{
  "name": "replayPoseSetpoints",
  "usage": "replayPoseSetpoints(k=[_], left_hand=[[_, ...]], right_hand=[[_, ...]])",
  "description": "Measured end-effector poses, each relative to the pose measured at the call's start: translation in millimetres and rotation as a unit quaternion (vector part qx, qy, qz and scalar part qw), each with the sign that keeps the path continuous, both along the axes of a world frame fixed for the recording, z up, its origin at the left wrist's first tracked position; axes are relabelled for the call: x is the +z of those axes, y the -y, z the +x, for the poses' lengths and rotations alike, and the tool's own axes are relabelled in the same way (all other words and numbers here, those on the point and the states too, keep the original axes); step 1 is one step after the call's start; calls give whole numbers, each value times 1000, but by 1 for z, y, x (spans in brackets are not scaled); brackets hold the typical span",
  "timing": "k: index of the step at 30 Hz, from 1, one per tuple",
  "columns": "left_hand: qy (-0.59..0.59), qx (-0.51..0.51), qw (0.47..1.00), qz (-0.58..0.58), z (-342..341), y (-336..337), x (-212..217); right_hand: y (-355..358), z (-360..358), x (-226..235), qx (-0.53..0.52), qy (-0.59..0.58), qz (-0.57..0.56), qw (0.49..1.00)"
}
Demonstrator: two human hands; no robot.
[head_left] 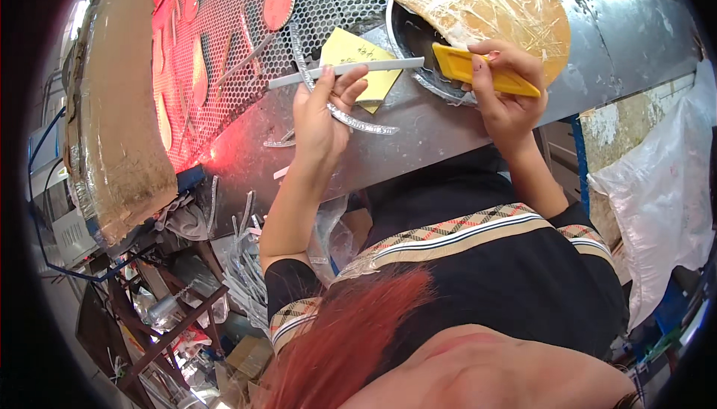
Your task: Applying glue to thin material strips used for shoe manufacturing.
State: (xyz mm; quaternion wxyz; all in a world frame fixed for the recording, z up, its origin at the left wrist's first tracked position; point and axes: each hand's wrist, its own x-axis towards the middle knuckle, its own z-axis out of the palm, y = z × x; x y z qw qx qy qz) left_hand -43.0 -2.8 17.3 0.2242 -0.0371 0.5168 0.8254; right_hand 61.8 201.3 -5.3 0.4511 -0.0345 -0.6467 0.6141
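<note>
My left hand (323,114) pinches a thin white strip (351,70) that lies level across the metal bench edge. My right hand (502,91) grips a flat yellow plastic scraper (478,71), its blade pointing left toward the strip's end. Right behind the scraper sits a round tan disc wrapped in clear film (485,2), resting over a dark round pan (418,43). A yellow paper note (351,54) lies under the strip, and a curved silvery offcut (351,118) lies below my left fingers.
A perforated metal mesh bed (224,43) glows red at the left, with cut shapes on it. A worn brown board (123,110) leans at the far left. Scrap strips and clutter (239,259) pile below the bench. A white plastic bag (657,192) hangs at the right.
</note>
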Motion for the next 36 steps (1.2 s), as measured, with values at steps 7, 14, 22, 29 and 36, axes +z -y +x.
replayPoseSetpoints(k=[7, 14, 22, 29, 36], left_hand=[[45, -12, 999, -19, 3, 0, -2], [36, -86, 994, -58, -64, 49, 2], [-86, 15, 993, 79, -203, 68, 52], [-240, -219, 903, -280, -34, 33, 16], [-249, -319, 842, -357, 2, 22, 4]], right_hand=[[20, -17, -2, 41, 73, 50, 995], [8, -6, -7, 19, 123, 39, 991], [2, -7, -9, -2, 65, 79, 995], [-2, -1, 0, 86, 117, 172, 974], [1, 9, 3, 64, -8, -49, 997]])
